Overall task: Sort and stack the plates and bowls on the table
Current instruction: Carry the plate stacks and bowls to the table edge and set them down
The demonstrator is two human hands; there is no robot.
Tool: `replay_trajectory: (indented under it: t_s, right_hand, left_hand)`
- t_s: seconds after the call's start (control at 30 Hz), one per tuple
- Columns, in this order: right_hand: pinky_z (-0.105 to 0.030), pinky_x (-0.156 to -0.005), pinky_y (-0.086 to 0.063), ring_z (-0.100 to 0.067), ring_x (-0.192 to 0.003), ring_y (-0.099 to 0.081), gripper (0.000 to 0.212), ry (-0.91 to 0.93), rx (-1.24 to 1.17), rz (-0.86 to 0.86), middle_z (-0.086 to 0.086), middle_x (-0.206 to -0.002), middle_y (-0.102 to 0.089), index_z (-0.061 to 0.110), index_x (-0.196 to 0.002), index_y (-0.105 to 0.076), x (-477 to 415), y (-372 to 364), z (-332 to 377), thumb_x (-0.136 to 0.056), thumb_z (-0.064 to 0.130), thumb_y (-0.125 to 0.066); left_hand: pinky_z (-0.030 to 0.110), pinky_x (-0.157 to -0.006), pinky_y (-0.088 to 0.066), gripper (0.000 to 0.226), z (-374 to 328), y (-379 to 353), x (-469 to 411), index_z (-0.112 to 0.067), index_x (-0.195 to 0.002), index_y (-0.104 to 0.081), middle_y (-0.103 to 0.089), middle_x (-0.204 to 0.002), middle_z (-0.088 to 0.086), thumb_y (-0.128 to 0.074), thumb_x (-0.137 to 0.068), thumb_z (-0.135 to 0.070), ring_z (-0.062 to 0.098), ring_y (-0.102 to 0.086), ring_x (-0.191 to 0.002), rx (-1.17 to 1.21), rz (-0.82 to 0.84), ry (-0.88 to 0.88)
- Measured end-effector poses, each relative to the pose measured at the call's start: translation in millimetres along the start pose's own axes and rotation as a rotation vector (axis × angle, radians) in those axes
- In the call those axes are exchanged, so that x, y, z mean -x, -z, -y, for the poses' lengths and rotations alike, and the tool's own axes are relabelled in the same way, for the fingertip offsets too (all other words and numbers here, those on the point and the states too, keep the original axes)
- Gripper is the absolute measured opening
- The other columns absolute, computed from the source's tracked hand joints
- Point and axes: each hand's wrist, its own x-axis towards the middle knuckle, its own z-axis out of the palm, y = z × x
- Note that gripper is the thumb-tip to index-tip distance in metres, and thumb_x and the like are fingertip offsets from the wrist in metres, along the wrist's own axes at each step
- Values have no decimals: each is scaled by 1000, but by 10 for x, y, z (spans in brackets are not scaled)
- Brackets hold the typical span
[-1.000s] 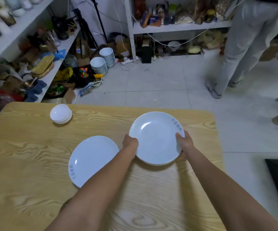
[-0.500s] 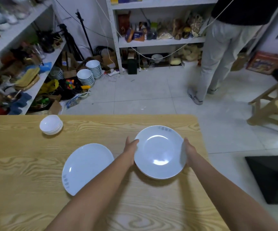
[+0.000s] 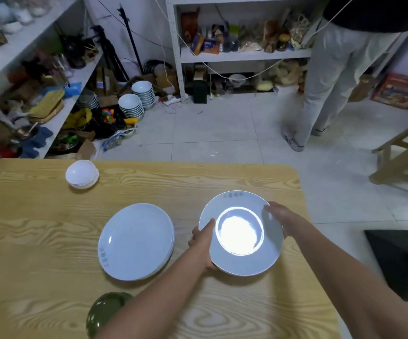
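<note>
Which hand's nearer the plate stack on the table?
Left. The left hand grips the held plate's left rim, just right of the plate stack; the right hand holds its opposite rim, farther right.

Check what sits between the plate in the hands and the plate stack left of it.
Head view: only the left hand, holding the held plate by its left rim, and a strip of bare wooden table. The plate stack sits apart.

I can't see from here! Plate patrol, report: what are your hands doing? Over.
Gripping: left hand and right hand hold the white plate at opposite rims. To its left, plate stack on the table. Only the left hand between them. Over.
</note>
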Motion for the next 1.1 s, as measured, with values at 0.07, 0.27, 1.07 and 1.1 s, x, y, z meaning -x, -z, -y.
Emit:
replay_trajectory:
  t_s: [0.07,0.27,1.07,1.1]
  right_hand:
    - [-27,-62,-39,-27,-86,-54,28,-10,-16,12,-11,-100,-54,11,-126,-52,34,-17,-12,-102,17,-38]
    - [-29,-60,-40,-24,-69,-49,16,-46,-86,15,-4,-82,-49,18,-97,-52,182,-55,-270,-102,24,-38]
    - [-25,-53,-42,-23,-57,-51,26,-102,-473,-199,-10,-64,-57,8,-74,-58,1721,-293,-2070,-96,18,-50]
    - [-26,-53,-42,-23,-57,-52,26,-98,-497,-206,-9,-62,-58,7,-75,-58,1760,-275,-2123,-97,19,-49]
  left_hand:
    - [66,-87,-46,78,98,61,-33,-39,-137,-27,-42,-134,5,-61,-70,-60,38,-51,-118,14,9,38]
    - [70,-86,-44,63,304,177,-12,-42,-138,-23,-47,-129,4,-54,-86,-56,40,-55,-111,47,42,40]
    - [70,-88,-45,55,1936,659,764,-35,-139,-23,-48,-129,10,-53,-93,-40,40,-57,-110,-103,219,-32]
    - [70,-88,-44,55,1968,637,797,-36,-139,-23,-48,-129,10,-53,-93,-40,41,-56,-111,-115,225,-18]
